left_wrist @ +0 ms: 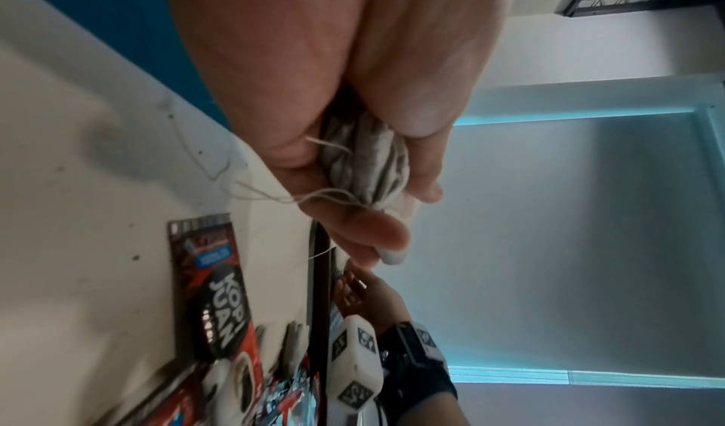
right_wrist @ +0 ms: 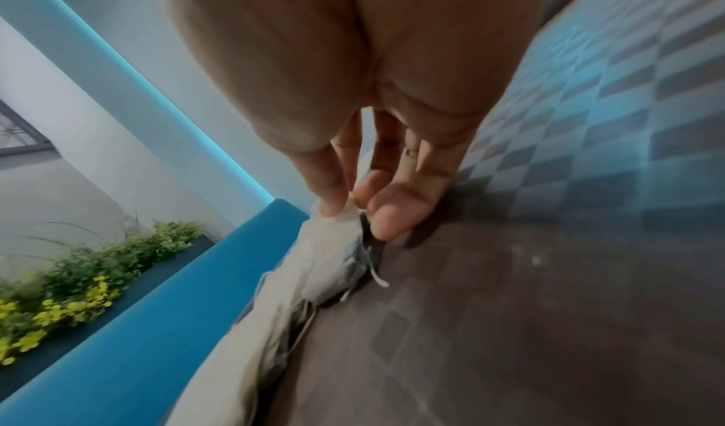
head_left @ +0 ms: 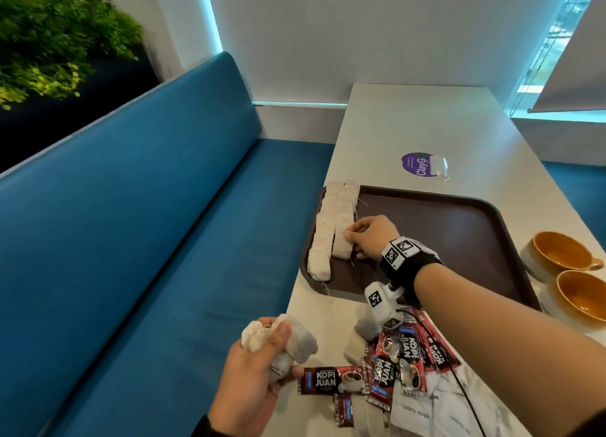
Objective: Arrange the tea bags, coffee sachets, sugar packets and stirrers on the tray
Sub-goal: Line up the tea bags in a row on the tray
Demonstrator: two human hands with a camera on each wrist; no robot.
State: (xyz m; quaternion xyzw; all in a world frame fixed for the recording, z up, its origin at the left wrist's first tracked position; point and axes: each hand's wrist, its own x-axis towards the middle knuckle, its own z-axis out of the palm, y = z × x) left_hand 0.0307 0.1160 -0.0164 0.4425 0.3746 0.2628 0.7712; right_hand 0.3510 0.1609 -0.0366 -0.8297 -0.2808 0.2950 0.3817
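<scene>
Right hand (head_left: 369,238) pinches a tea bag (head_left: 342,239) onto the tray (head_left: 459,226), left hand (head_left: 259,374) clutches spare bags (head_left: 285,344); sachets (head_left: 387,367) untouched, stirrers probably hidden.

Pale tea bags (head_left: 333,230) in two rows along brown tray (head_left: 459,233) left edge; coffee sachets (head_left: 387,371) heaped beside tray.

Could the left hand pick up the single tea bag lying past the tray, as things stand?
Probably not. The left hand already grips a bunch of tea bags, and the lone tea bag lies beyond the tray, with the right hand between.
</scene>
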